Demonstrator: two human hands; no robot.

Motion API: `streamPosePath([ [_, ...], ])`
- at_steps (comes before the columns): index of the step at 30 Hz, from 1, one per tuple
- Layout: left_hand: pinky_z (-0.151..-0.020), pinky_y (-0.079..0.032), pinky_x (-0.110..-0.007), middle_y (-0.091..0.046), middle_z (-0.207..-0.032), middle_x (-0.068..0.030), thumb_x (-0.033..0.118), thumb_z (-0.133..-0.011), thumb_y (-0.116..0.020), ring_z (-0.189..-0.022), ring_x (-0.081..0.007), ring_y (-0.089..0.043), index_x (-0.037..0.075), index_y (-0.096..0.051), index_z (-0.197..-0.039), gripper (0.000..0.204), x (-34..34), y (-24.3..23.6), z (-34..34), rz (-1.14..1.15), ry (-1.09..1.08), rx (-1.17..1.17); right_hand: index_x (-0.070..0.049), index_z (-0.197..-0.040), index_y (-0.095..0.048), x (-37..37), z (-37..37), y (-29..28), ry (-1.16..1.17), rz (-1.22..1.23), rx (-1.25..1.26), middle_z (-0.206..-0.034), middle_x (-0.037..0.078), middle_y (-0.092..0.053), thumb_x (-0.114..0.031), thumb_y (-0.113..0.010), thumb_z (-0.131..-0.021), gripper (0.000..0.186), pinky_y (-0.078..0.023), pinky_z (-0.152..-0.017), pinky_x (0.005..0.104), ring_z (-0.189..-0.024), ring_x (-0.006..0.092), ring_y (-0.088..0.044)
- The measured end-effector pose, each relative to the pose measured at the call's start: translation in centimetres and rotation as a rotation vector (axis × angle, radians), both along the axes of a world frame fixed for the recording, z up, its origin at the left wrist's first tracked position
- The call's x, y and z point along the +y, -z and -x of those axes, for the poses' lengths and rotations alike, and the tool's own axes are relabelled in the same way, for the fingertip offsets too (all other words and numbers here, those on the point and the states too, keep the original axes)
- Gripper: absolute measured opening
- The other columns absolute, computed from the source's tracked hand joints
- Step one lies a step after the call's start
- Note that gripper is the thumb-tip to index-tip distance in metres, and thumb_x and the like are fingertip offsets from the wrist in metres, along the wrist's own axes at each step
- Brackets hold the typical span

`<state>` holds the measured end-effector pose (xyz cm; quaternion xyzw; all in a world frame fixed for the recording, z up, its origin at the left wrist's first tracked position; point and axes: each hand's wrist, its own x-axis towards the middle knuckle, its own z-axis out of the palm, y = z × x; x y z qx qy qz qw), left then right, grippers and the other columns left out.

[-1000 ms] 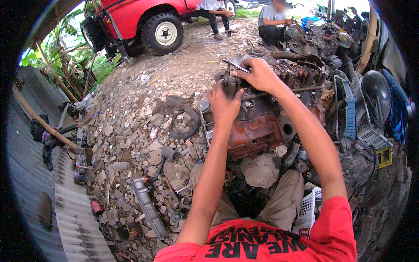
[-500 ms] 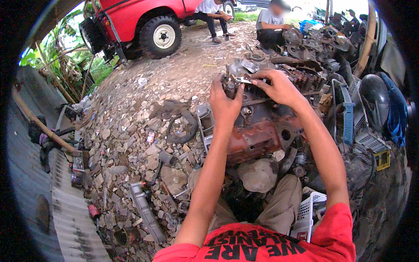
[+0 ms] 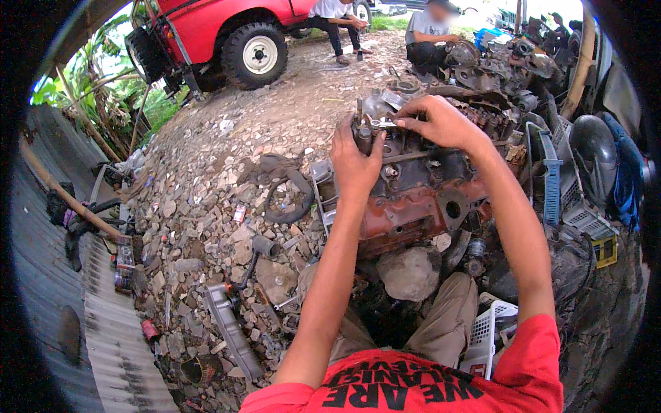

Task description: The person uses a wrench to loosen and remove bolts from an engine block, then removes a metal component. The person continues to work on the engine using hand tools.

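Note:
A rusty reddish engine (image 3: pixel 406 213) sits before me with a dark top edge. My left hand (image 3: pixel 354 155) is closed round a dark upright cylindrical part (image 3: pixel 365 140) at the engine's top left. My right hand (image 3: pixel 437 124) pinches a silver wrench (image 3: pixel 383 124) lying level, its ring end at the short upright metal piece beside my left thumb. Just behind the wrench is a dull grey metal part (image 3: pixel 391 100). A row of dark fittings runs along the top to the right, partly behind my right hand.
A red vehicle (image 3: pixel 206 31) and two people (image 3: pixel 336 24) (image 3: pixel 427 38) are at the back. Piles of parts (image 3: pixel 523 65), blue and grey crates (image 3: pixel 551 193) stand right, a white basket (image 3: pixel 482 337) by my right leg. Rubble, a grey cover (image 3: pixel 231 330) and corrugated sheets (image 3: pixel 110 330) lie left.
My right hand has shifted to the right and turned the wrench's outer end rightward, lower than a second ago. My left hand stays round the cylindrical part, with slight movement.

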<state>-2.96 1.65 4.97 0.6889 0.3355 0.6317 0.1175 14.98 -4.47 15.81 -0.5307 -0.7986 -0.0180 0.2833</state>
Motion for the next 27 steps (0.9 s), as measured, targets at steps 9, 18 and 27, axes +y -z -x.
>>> streamPosePath([
  [9,-0.1,-0.044,-0.048,-0.059,-0.123,-0.0253,0.021,-0.079,-0.079,-0.114,-0.043,-0.057,0.0,-0.051,-0.133,0.065,0.1,0.3,0.0,0.028,0.033,-0.019,0.009,-0.116,-0.062,-4.7,7.3,4.3,0.298,-0.082,0.028,-0.103,0.03,-0.061,0.001,-0.054,-0.088,0.03,-0.048,-0.089,0.0505,-0.101,0.0471,-0.059],
  [18,-0.099,-0.045,-0.049,-0.059,-0.122,-0.0238,0.017,-0.073,-0.078,-0.114,-0.043,-0.057,0.001,-0.049,-0.134,0.069,0.2,0.5,0.3,0.113,0.047,-0.01,0.011,-0.123,-0.054,-6.5,10.3,2.7,0.159,0.112,0.196,-0.114,0.034,-0.057,-0.01,-0.063,-0.086,0.043,-0.046,-0.095,0.0485,-0.107,0.048,-0.058],
  [27,-0.099,-0.045,-0.05,-0.059,-0.123,-0.0241,0.016,-0.071,-0.078,-0.114,-0.0431,-0.057,0.001,-0.049,-0.134,0.071,0.1,0.6,0.3,0.041,0.024,0.016,0.002,-0.104,-0.064,-5.9,9.3,4.4,0.134,-0.107,0.685,-0.097,0.02,-0.069,-0.019,-0.078,-0.084,0.032,-0.052,-0.074,0.039,-0.081,0.027,-0.068],
])
